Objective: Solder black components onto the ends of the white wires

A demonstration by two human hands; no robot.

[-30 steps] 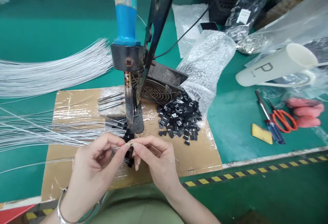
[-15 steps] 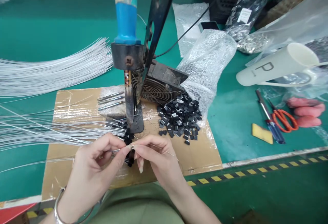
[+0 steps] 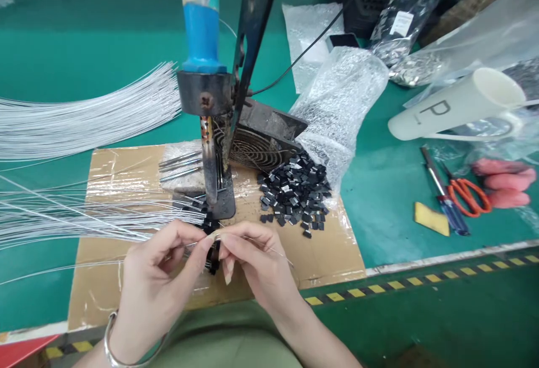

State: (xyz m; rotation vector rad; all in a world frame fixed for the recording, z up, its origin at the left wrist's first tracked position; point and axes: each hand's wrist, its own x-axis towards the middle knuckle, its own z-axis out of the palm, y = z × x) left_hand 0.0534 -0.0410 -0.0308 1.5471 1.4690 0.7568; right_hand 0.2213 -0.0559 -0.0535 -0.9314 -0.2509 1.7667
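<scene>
My left hand (image 3: 162,278) is closed in a pinch on a thin wire, with thumb and index fingertips together. Right beside it, my right hand (image 3: 263,258) pinches too, and a fine strand (image 3: 273,251) runs out across its fingers to the right. A small shiny piece between the two sets of fingertips is mostly covered. Just behind and below the fingers lies a row of black connectors (image 3: 209,223) with white wires (image 3: 138,216) leading left. Above them a blue-handled soldering iron (image 3: 202,37) hangs tip-down in its black holder (image 3: 205,93).
Loose black connectors (image 3: 295,194) are heaped on the cardboard (image 3: 328,261) right of the iron, near a dusty fan (image 3: 256,146). A wire bundle (image 3: 84,118) lies at left. Further right are a white mug (image 3: 455,107), orange scissors (image 3: 469,197), a screwdriver (image 3: 452,216) and a yellow sponge (image 3: 432,219).
The view has shifted slightly, so the iron and its holder appear a little further left. Both hands keep their pinch at nearly the same spot; my left wrist has turned slightly.
</scene>
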